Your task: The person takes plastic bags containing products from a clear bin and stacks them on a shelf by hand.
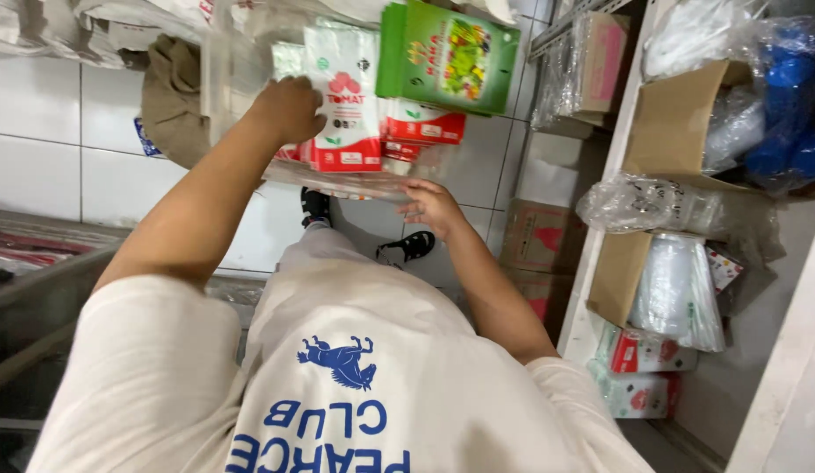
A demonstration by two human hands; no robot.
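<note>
Toward 12 o'clock in the head view, a clear bag (337,123) full of red-and-white packets (348,105) is held above the tiled floor (39,158). Its long axis runs roughly from 9 to 3 o'clock, with the packets standing upright inside. At 11 o'clock the left hand (289,107) is curled closed on the bag's upper edge. At the bag's lower edge, the right hand (432,206) presses up with fingers partly spread. A green pack (447,54) sits at 1 o'clock.
</note>
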